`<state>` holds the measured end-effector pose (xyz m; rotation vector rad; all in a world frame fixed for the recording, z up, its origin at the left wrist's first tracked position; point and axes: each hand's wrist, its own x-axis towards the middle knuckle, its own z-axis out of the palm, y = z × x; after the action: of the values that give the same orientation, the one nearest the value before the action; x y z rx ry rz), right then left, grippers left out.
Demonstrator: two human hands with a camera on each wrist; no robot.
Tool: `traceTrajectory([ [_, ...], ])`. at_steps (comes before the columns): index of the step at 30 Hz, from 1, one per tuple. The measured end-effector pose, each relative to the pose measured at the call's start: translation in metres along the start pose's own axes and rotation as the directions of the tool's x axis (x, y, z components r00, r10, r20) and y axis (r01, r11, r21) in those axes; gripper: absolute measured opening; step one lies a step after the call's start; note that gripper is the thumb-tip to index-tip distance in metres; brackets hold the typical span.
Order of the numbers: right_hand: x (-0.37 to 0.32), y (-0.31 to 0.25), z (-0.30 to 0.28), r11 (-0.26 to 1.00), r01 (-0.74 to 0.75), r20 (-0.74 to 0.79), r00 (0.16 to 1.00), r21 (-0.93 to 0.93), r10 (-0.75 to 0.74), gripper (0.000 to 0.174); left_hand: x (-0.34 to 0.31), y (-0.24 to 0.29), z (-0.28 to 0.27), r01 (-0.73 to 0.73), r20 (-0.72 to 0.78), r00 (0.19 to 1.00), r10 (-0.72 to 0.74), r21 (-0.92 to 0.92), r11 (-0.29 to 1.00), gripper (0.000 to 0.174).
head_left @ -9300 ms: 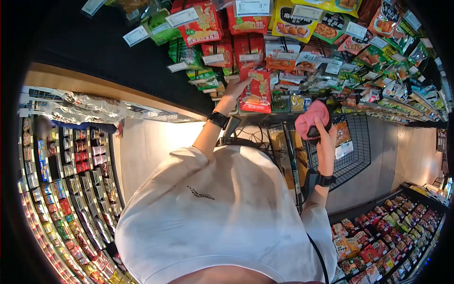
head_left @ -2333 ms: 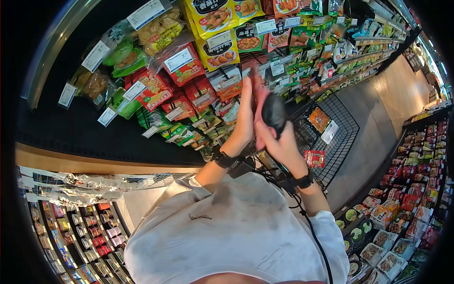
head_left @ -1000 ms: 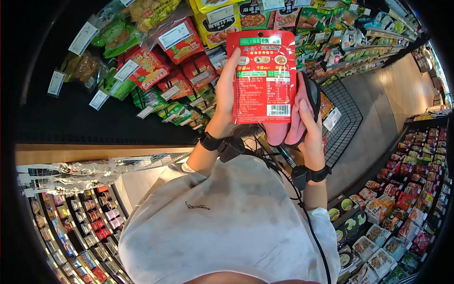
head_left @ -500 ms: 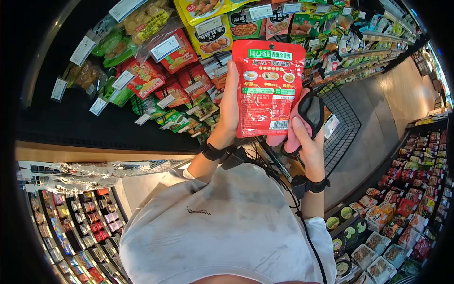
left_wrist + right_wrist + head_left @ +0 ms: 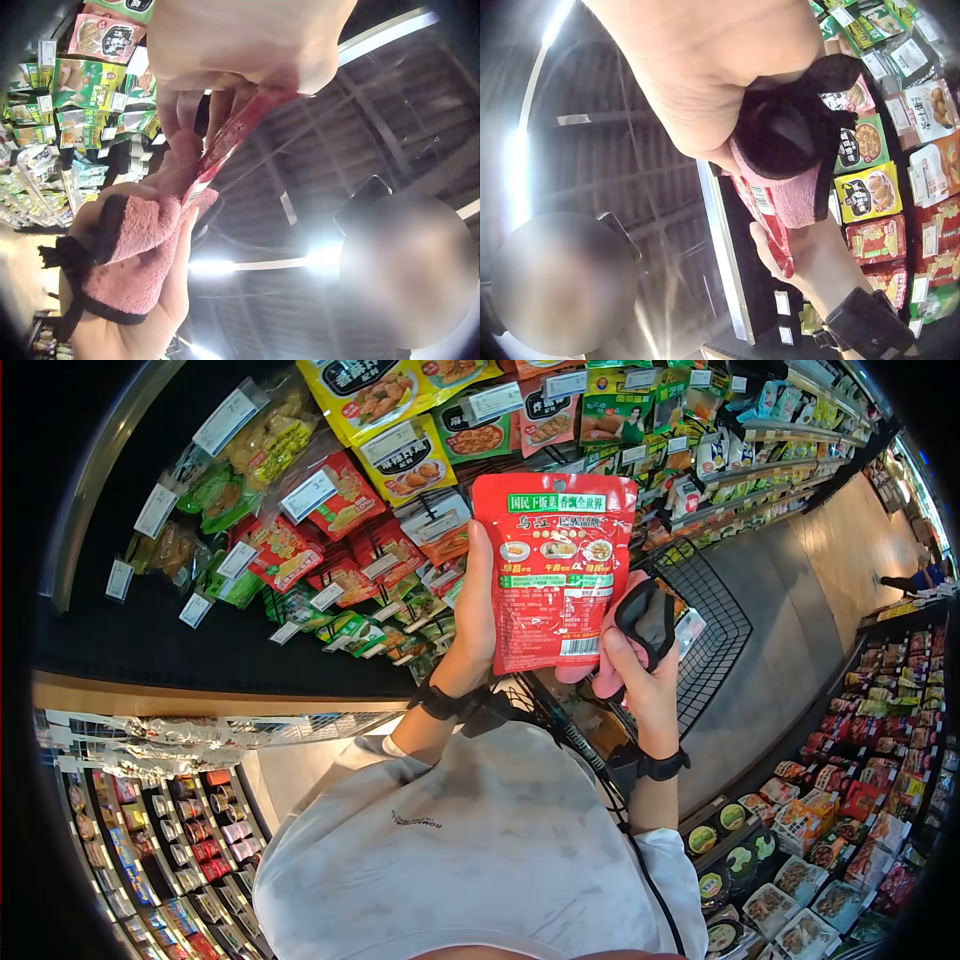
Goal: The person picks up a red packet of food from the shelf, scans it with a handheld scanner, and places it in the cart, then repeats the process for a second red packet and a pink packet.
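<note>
Upright in front of my chest is a red food pouch, its printed back with the barcode facing me. My left hand holds it by the left edge, thumb along the front and fingers behind, as the left wrist view shows. My right hand grips a bunched, fuzzy pink cloth item with black trim at the pouch's lower right corner. In the right wrist view this pink item lies against the pouch. Its exact kind is hard to tell, being folded up.
Hanging packets with price tags fill the rack ahead. A black wire shopping cart stands right of my hands, with a labelled pack inside. More shelves of packaged food line the right side. Cables run from my wrists.
Earlier my left hand had a red pouch down at the rack; now a red pouch is raised with its back toward me. Lately it has shifted slightly down and left. The pink item stays in my right hand.
</note>
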<state>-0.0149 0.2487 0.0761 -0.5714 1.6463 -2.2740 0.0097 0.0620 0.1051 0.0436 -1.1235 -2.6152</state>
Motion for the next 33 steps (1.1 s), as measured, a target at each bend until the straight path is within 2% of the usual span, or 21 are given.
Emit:
traceTrajectory([
  [1,0.0,0.006,-0.006,1.0,0.007,0.002,1.0,-0.004,-0.007,0.025,0.0,-0.004,0.002,0.01,-0.008,1.0,-0.01,-0.035,0.999,0.057],
  [2,0.0,0.009,-0.011,1.0,0.013,0.003,1.0,-0.008,-0.013,0.025,0.0,-0.006,0.002,0.041,-0.023,0.999,-0.039,0.057,0.998,0.064],
  [6,0.0,0.005,-0.019,0.996,-0.051,-0.006,0.999,0.069,0.051,0.031,0.002,-0.016,0.009,0.07,-0.067,0.996,-0.063,0.117,0.991,0.063],
  [8,0.004,0.007,-0.019,0.998,-0.035,-0.067,0.997,0.055,0.038,0.033,0.006,-0.019,0.009,0.109,-0.102,0.991,-0.086,0.241,0.964,0.062],
  [9,0.006,0.009,-0.026,0.995,-0.089,-0.061,0.994,0.036,0.092,0.033,0.008,-0.021,0.006,0.13,-0.121,0.988,-0.098,0.299,0.945,0.062],
  [10,0.009,0.012,-0.036,0.989,-0.147,-0.059,0.987,0.015,0.147,0.034,0.014,-0.024,-0.008,0.182,-0.06,0.983,-0.172,0.351,0.918,0.06],
  [11,0.012,0.014,-0.043,0.979,-0.204,-0.059,0.977,-0.01,0.203,0.034,0.019,-0.026,-0.021,0.163,-0.05,0.985,-0.163,0.547,0.821,0.057],
  [12,0.018,0.016,-0.046,0.989,-0.134,-0.178,0.977,-0.058,0.122,0.033,0.021,-0.024,-0.025,0.109,-0.019,0.992,-0.121,0.592,0.798,0.055],
  [13,0.023,0.028,-0.058,0.991,-0.131,-0.28,0.952,-0.008,0.123,0.029,0.022,-0.02,-0.03,0.052,0.014,0.997,-0.079,0.633,0.772,0.053],
  [14,0.025,0.032,-0.075,0.986,-0.162,-0.308,0.941,-0.038,0.142,0.027,0.025,-0.012,-0.05,0.074,0.076,0.988,-0.137,0.547,0.834,0.051],
  [15,0.027,0.036,-0.09,0.979,-0.191,-0.337,0.928,-0.065,0.159,0.026,0.025,-0.003,-0.066,0.105,0.025,0.989,-0.143,0.556,0.825,0.047],
  [16,0.032,0.042,-0.097,0.99,-0.103,-0.398,0.916,-0.098,0.056,0.025,0.023,0.004,-0.085,0.131,-0.007,0.988,-0.154,0.562,0.817,0.045],
  [17,0.033,0.056,-0.115,0.986,-0.16,-0.43,0.895,-0.052,0.122,0.025,0.021,0.01,-0.107,0.156,-0.037,0.986,-0.164,0.566,0.81,0.044],
  [19,0.032,0.108,-0.158,0.978,-0.186,-0.551,0.828,-0.093,0.105,0.026,0.015,0.01,-0.164,0.228,-0.122,0.974,-0.193,0.522,0.822,0.044],
  [21,0.021,0.162,-0.192,0.956,-0.279,-0.625,0.762,-0.085,0.167,0.03,0.009,0.005,-0.217,0.298,-0.243,0.948,-0.205,0.455,0.839,0.044],
  [23,0.002,0.218,-0.215,0.942,-0.292,-0.672,0.732,-0.168,0.107,0.027,0.004,-0.001,-0.261,0.361,-0.394,0.895,-0.211,0.358,0.861,0.044],
  [25,-0.021,0.283,-0.253,0.895,-0.399,-0.685,0.709,-0.197,0.165,0.029,0.001,-0.009,-0.298,0.333,-0.491,0.859,-0.146,0.319,0.887,0.045],
  [27,-0.029,0.306,-0.262,0.8,-0.546,-0.72,0.657,-0.251,0.223,0.028,-0.003,-0.014,-0.334,0.285,-0.596,0.798,-0.089,0.244,0.927,0.044],
  [29,-0.035,0.316,-0.261,0.852,-0.504,-0.722,0.641,-0.143,0.258,0.023,-0.007,-0.02,-0.351,0.128,-0.652,0.749,0.117,0.315,0.94,0.042],
  [31,-0.052,0.356,-0.299,0.845,-0.494,-0.702,0.676,-0.204,0.226,0.024,-0.003,-0.034,-0.392,0.09,-0.64,0.726,0.251,0.45,0.889,0.048],
  [33,-0.06,0.351,-0.307,0.727,-0.606,-0.714,0.66,-0.322,0.234,0.026,0.004,-0.016,-0.369,0.217,-0.656,0.699,0.287,0.576,0.788,0.057],
])
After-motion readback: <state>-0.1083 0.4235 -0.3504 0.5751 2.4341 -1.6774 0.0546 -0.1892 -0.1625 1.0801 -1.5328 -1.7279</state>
